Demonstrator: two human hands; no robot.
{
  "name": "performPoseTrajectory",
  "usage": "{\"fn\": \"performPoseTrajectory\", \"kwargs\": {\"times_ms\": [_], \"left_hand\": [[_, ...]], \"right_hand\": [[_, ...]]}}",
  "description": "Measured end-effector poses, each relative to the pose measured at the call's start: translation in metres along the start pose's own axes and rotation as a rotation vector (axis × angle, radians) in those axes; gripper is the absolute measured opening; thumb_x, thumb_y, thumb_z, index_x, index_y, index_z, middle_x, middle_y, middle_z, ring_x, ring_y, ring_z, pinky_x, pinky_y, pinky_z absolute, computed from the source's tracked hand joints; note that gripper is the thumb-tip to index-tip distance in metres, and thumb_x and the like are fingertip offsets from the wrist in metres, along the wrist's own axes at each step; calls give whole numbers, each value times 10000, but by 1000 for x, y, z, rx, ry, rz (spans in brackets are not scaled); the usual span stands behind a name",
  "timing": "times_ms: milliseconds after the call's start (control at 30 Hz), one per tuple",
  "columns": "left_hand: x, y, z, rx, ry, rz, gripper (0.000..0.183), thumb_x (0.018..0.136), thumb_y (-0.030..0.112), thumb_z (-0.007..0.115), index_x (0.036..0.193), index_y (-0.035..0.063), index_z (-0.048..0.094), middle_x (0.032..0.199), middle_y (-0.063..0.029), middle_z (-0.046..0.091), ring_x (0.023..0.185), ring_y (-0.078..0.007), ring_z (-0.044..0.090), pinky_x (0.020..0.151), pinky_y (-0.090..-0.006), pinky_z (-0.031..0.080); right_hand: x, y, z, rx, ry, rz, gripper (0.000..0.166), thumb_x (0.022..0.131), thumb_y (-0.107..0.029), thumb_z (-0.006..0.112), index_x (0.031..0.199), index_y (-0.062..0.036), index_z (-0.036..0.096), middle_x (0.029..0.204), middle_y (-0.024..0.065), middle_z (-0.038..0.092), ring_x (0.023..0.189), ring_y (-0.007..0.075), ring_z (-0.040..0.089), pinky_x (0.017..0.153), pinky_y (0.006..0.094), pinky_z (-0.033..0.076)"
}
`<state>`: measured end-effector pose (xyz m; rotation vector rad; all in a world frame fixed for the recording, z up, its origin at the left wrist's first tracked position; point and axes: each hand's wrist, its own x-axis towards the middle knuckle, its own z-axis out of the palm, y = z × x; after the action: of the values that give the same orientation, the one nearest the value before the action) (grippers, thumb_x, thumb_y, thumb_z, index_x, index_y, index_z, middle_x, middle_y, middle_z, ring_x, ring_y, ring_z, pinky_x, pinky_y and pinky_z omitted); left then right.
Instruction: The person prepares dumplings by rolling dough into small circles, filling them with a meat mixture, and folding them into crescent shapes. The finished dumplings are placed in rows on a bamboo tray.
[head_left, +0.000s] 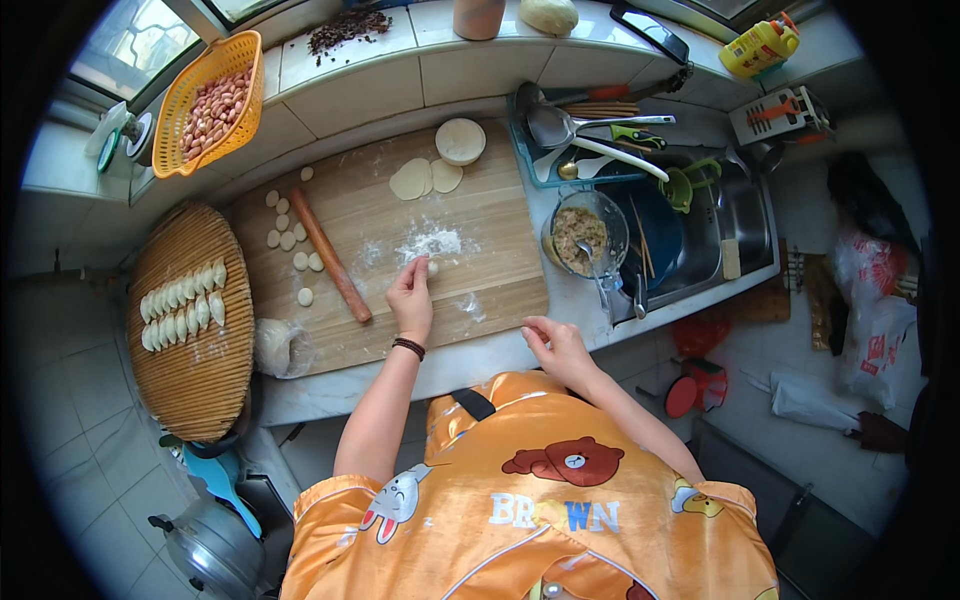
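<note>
My left hand (412, 301) is over the wooden board (360, 225), thumb and fingertips drawn together beside a small dough piece (433, 268). Whether the fingers grip that piece is unclear. Just beyond lies a patch of white flour (431, 241). At the board's front right edge, my right hand (559, 347) has loosely curled fingers, with nothing visible in them. A wooden rolling pin (330, 255) lies left of my left hand, several small dough rounds (287, 240) around it. Flat dough wrappers (411, 180) lie at the back, next to a thicker wrapper stack (460, 142).
Left, a round slatted tray (191, 397) bears two rows of dumplings (184, 289), near a plastic bag (283, 349). Right are a glass bowl of filling (577, 234) with a spoon, a utensil tray (540, 176) and a sink (739, 217). A peanut basket (169, 135) sits back left.
</note>
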<state>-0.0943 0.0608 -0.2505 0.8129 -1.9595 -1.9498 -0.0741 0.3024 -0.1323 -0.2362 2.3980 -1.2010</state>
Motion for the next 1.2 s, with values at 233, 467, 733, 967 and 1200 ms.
{"fn": "performPoseTrajectory", "kwargs": {"times_ms": [233,467,733,967,1200], "left_hand": [[-22,95,-8,-1257,-94,-759,202,954,110,547,1125,6,571,1206,-131,600,1136,-255,585,1069,-402,453],[-47,150,-41,-1315,-267,-655,257,978,180,526,1197,47,549,1231,-99,584,1175,-216,548,1036,-372,460],[-42,161,-98,-1343,-116,-606,276,978,142,510,1232,37,533,1278,-102,564,1183,-224,549,1019,-339,490],[-21,149,-218,-1316,93,-287,241,959,159,545,1130,-4,592,1198,-146,608,1151,-243,577,990,-345,521],[33,125,-424,-82,937,369,270,935,201,627,997,-55,686,882,-88,715,780,-102,646,726,-236,511]], "right_hand": [[33,-41,16,514,-188,103,316,941,-154,561,1173,58,587,1007,186,686,877,281,691,761,326,539],[52,-136,42,-172,137,-729,577,944,-271,515,1419,18,362,1491,242,290,1418,381,208,1135,507,160],[36,-155,78,-361,14,-877,607,877,-232,580,1413,-21,390,1502,247,263,1387,457,203,1127,544,169],[29,-145,117,-251,36,-700,491,869,-12,528,1352,16,441,1430,242,393,1285,399,417,1059,449,339],[28,-147,149,-230,-16,-590,431,853,36,519,1284,34,503,1304,226,534,1145,379,553,958,425,440]]}}
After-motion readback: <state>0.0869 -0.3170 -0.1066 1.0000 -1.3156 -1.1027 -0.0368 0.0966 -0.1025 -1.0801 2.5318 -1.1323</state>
